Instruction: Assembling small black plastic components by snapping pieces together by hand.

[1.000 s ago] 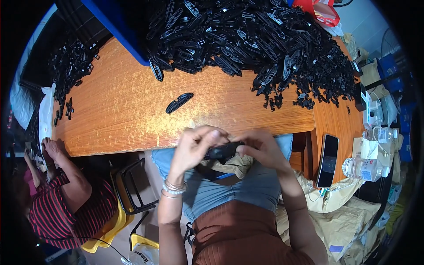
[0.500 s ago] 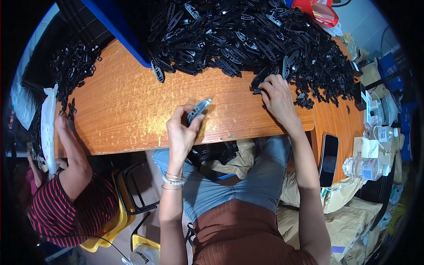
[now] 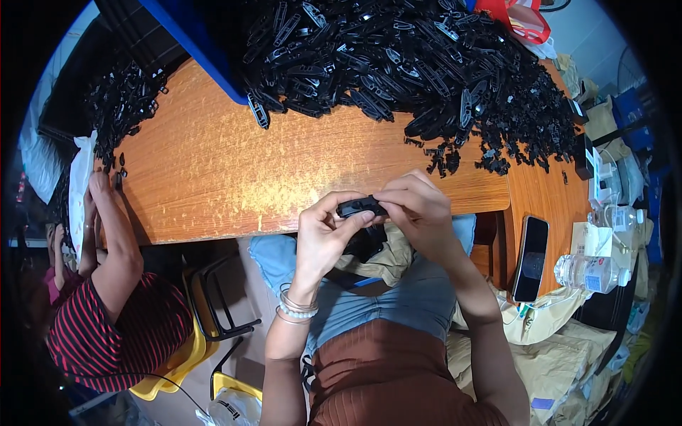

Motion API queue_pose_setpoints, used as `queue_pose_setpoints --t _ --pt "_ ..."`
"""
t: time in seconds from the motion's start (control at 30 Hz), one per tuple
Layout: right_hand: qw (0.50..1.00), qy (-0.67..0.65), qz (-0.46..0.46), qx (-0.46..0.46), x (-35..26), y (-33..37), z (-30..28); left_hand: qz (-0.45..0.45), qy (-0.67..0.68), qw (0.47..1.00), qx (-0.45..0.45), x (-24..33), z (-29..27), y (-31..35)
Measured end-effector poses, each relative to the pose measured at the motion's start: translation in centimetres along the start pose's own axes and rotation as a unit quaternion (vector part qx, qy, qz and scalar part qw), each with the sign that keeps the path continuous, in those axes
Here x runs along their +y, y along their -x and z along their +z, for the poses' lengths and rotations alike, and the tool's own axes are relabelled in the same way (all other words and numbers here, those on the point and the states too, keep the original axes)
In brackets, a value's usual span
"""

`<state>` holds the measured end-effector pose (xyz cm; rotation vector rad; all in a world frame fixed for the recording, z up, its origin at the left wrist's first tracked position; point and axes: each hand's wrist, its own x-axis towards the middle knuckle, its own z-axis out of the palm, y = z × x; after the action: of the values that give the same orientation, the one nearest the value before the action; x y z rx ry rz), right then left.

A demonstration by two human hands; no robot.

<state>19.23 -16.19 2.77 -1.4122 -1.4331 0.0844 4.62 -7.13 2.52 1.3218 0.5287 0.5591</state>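
Observation:
Over the table's near edge, my left hand (image 3: 323, 231) pinches a long, narrow black plastic part (image 3: 353, 207) between thumb and fingers. My right hand (image 3: 420, 211) meets it at the right end, its fingertips closed there. Whatever lies between those fingertips is too small and covered to make out. Beyond my hands, a large heap of similar oval, slotted black parts (image 3: 355, 60) covers the back of the table. Small black plastic clips (image 3: 526, 135) are heaped at its right, with a few loose clips (image 3: 444, 157) nearer me.
A wooden table (image 3: 192, 163) spans the front. A blue bin (image 3: 202, 53) leans at the back left. On the right lie a phone (image 3: 531, 259) and plastic bottles (image 3: 590, 273). A co-worker in a striped top (image 3: 121, 330) sits at the left. An open bag (image 3: 387, 259) is below my hands.
My right hand has left the small clips and come down to my left hand. My left hand has moved right and nearer me, turning the long part level.

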Motion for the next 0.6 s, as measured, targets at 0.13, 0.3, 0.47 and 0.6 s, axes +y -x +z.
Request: queue_pose_setpoints --t 0.13,0.3,0.47,0.6 --pt "0.998 0.038 -0.041 -0.002 0.3 0.7 -0.3 -0.039 0.082 0.996 -0.001 0.0 0.1 0.0" --pt "0.977 -0.107 0.185 -0.021 -1.1 0.8 -0.3 0.010 0.018 1.000 0.015 -0.4 0.3 0.0" --pt "0.939 -0.161 0.281 -0.117 -0.2 2.2 -1.4 -0.015 -0.040 0.998 -0.047 0.2 0.2 0.2" --pt "0.923 -0.235 0.274 -0.133 0.2 3.4 -2.0 -0.031 -0.047 0.984 -0.167 1.1 -1.3 -1.9"
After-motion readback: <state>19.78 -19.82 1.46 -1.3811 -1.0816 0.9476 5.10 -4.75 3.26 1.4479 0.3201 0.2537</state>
